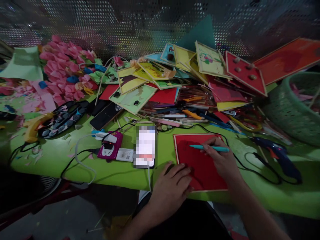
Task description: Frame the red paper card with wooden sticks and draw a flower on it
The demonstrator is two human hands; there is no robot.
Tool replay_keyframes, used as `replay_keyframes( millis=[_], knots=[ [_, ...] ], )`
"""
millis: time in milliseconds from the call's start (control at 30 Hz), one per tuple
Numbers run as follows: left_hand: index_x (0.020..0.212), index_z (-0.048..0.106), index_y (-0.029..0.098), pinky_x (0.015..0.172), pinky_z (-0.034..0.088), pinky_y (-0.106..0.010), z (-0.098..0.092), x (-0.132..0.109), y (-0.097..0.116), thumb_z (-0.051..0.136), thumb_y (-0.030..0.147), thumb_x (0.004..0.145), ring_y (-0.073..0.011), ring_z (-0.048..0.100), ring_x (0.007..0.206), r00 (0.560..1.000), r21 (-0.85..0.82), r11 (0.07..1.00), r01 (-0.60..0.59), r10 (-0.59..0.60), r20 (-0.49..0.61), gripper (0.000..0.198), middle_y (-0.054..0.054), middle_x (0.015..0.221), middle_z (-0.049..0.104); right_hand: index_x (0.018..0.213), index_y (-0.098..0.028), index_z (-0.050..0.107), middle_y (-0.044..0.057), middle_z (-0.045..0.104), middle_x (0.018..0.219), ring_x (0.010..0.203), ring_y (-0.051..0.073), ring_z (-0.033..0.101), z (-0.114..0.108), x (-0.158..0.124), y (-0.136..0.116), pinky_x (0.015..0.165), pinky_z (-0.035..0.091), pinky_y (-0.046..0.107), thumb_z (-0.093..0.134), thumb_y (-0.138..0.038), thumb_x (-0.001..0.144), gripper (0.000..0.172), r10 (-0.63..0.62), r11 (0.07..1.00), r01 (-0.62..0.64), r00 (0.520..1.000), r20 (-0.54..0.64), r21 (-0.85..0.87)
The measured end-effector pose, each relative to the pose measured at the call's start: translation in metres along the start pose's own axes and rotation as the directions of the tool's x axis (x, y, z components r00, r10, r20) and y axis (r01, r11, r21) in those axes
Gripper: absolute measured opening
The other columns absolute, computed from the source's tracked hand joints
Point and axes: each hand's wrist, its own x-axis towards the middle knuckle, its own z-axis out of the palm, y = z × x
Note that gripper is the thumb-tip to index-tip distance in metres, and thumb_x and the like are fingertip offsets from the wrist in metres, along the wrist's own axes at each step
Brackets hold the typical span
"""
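Observation:
A square red card [200, 156] with a thin pale wooden border lies flat near the table's front edge. My right hand [221, 158] grips a turquoise marker pen [217, 148], its tip pointing left over the upper part of the card. Whether the tip touches the surface I cannot tell. My left hand [173, 183] rests with fingers spread across the card's lower left corner. Just left of the card, a lit phone [145, 146] with a blurred screen lies with a white cable plugged into its lower end.
A magenta power adapter [110, 146] with cables sits left of the phone. On the right are a blue glue gun [280, 156] and a green basket [295, 106]. Decorated framed cards [210, 60] pile up behind, beside pink paper flowers [60, 70]. A dark phone [106, 115] lies left.

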Motion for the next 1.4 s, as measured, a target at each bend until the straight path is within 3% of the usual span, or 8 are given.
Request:
replay_keyframes(
  millis=[333,600,1400],
  knots=[
    [0.113,0.064,0.028,0.12,0.032,-0.036,0.0,0.0006,-0.0002,0.058,0.036,0.096,-0.0092,0.054,0.133,0.998,-0.005,1.0,0.001,-0.001,-0.056,0.02,0.009,0.134,0.068,0.08,-0.023,0.062,0.0,0.065,0.071,0.067,0.018,0.061,0.0012,-0.0028,0.0047,0.064,0.049,0.03,0.069,-0.043,0.085,0.022,0.021,1.0,-0.021,1.0,0.009,-0.009],
    [0.113,0.065,0.027,0.118,0.033,-0.039,-0.0004,0.001,0.0,0.056,0.034,0.097,-0.0128,0.056,0.132,0.999,-0.013,1.0,0.004,-0.004,-0.042,0.02,0.004,0.133,0.069,0.08,-0.022,0.063,0.001,0.064,0.071,0.067,0.017,0.061,0.0016,-0.0013,0.0052,0.064,0.048,0.028,0.069,-0.042,0.086,0.021,0.007,1.0,-0.007,1.0,0.025,-0.004],
    [0.114,0.065,0.027,0.119,0.031,-0.037,-0.0012,0.0022,0.0001,0.057,0.035,0.097,-0.0108,0.055,0.132,0.998,-0.007,1.0,-0.009,0.009,-0.057,0.021,0.007,0.132,0.069,0.08,-0.022,0.062,0.0,0.064,0.071,0.067,0.016,0.061,0.0025,-0.0019,0.0052,0.063,0.047,0.027,0.066,-0.04,0.088,0.02,-0.003,0.997,0.007,0.999,0.046,-0.071]
  ],
)
